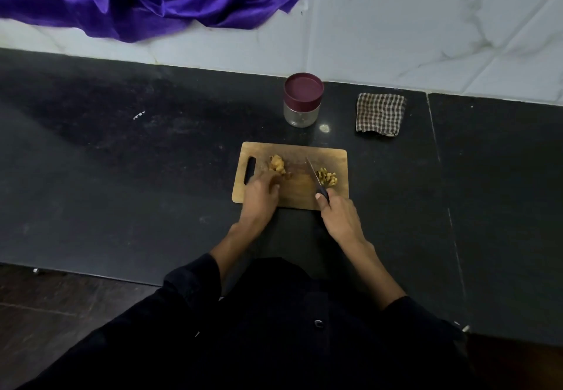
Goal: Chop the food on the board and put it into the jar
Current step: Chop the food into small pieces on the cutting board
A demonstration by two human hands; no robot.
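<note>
The board (292, 190) lies on the dark table (122, 176), right in front of the person. On it are two lots of food. A yellow lump (277, 164) sits toward 9 o'clock on the board, not yet cut. A small heap of cut bits (327, 177) sits toward 3 o'clock.

The left hand (260, 196) rests on the board just at 6 o'clock of the lump. Its fingers are curled and seem to touch or hold the lump's near end, but they hide that spot, so I cannot tell for sure. The right hand (338, 216) grips the dark handle of the knife (313, 173). The blade points away toward 12 o'clock and lies between the lump and the cut bits.

The lump looks small, light and knobbly, maybe a bit firm. It could roll or slip under the blade, so it is best held down from the top near its 9 o'clock end, with fingertips tucked back from the edge. The cut bits are tiny and loose. They would scatter if pinched, so scooping them with the blade or a cupped hand should work better.

The jar (302, 100) stands at 12 o'clock of the board, well apart from it, with its dark red lid on. It looks see-through and may be glass, so it could break if knocked. The lid has to come off before any food goes in. A checked cloth (380, 114) lies at 3 o'clock of the jar.
</note>
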